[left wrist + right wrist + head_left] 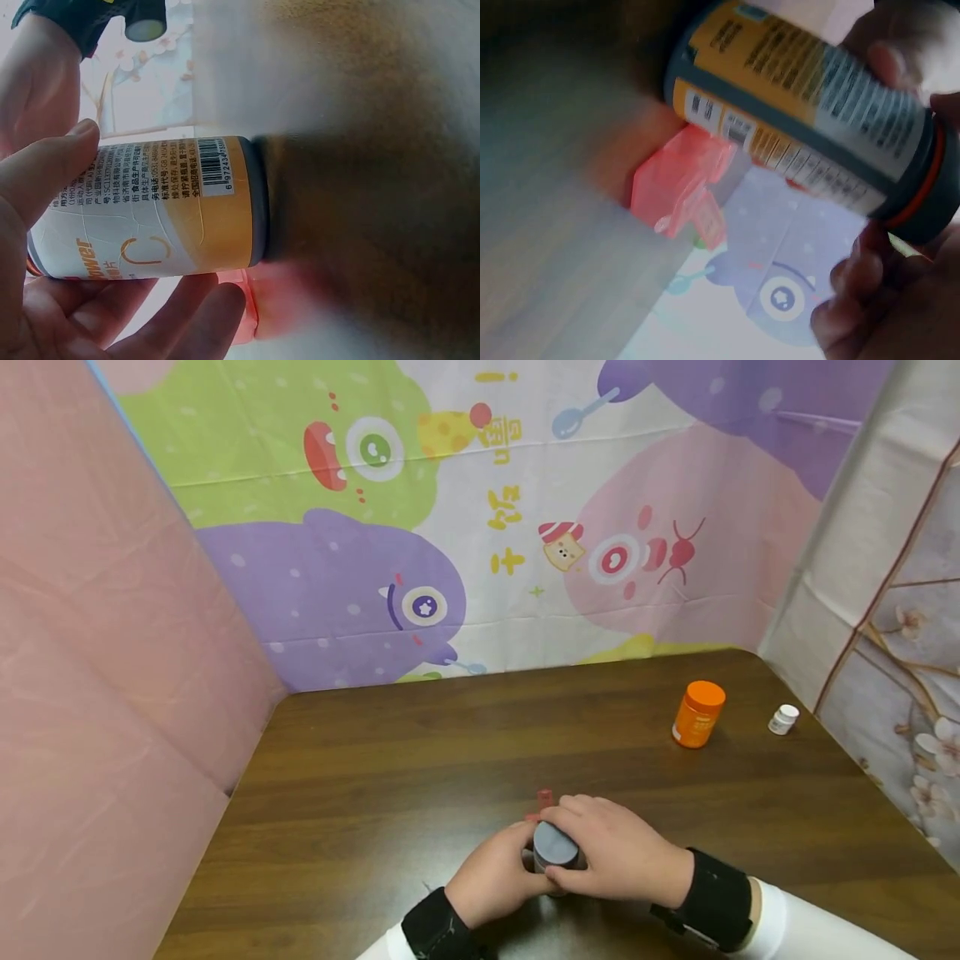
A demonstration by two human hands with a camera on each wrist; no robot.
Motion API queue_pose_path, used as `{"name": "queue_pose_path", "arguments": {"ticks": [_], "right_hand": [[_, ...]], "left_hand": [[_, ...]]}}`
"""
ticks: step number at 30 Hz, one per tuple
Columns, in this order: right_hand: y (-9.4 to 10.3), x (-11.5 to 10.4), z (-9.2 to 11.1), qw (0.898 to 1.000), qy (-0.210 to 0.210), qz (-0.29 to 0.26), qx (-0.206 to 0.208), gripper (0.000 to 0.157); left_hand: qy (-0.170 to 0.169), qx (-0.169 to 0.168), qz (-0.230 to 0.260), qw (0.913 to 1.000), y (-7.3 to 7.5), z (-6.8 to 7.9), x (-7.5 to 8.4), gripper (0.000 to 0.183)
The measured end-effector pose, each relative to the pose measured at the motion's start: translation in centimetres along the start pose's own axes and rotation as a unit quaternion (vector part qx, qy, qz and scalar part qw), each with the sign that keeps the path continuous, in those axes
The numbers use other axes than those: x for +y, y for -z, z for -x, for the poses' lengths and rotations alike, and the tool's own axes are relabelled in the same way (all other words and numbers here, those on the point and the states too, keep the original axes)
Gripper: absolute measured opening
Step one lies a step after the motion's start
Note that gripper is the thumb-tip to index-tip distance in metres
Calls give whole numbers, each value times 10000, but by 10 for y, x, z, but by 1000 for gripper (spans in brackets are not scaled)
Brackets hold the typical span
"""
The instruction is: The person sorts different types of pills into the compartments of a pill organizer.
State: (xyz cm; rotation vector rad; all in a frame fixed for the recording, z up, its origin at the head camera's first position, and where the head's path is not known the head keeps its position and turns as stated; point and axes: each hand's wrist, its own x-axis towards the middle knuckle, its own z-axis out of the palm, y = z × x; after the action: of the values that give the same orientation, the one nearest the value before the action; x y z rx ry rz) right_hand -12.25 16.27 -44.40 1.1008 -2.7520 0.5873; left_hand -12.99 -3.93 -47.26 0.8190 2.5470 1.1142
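Note:
A supplement bottle with a white and orange label stands upright between my hands, its dark base right at the tabletop. My left hand holds the bottle around its body, thumb on one side and fingers on the other. At the top, the fingers and thumb of my right hand grip the round grey lid. An orange-red ring shows just under the lid in the right wrist view. Close behind the bottle sits a translucent red plastic box with a flap raised, mostly hidden by my hands in the head view.
Farther back on the right of the brown wooden table stands an orange jar. A small white bottle is right of it, near the table's edge. A cartoon-printed cloth hangs along the back, with a pink curtain at the left.

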Motion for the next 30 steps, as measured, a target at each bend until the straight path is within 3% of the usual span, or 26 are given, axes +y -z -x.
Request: {"name": "queue_pose_path", "arguments": {"ticks": [6,8,12,16,22,28,30], "right_hand": [[4,5,2,9986,442,-273,-120,66],[4,4,1,9989,396,-235,-6,65],[0,0,-2,9997,-24,95,230,57],[-1,-2,-5,9994,-228,210,167,48],[5,-3,-6,9998,105,-160,-99,46],[10,-1,-3,9975,584,-273,-282,58],[10,-1,-3,9977,587,-222,-251,63]], "left_hand": [[25,-53,79,10000,0,1,0,57],[-67,-20,26,10000,1,1,1,58],[-143,70,-58,9999,1,0,1,43],[-81,77,29,9999,0,0,0,42],[59,-54,44,10000,1,1,0,43],[-60,-65,-20,10000,1,1,1,61],[-95,-26,-79,9999,1,1,2,59]]}}
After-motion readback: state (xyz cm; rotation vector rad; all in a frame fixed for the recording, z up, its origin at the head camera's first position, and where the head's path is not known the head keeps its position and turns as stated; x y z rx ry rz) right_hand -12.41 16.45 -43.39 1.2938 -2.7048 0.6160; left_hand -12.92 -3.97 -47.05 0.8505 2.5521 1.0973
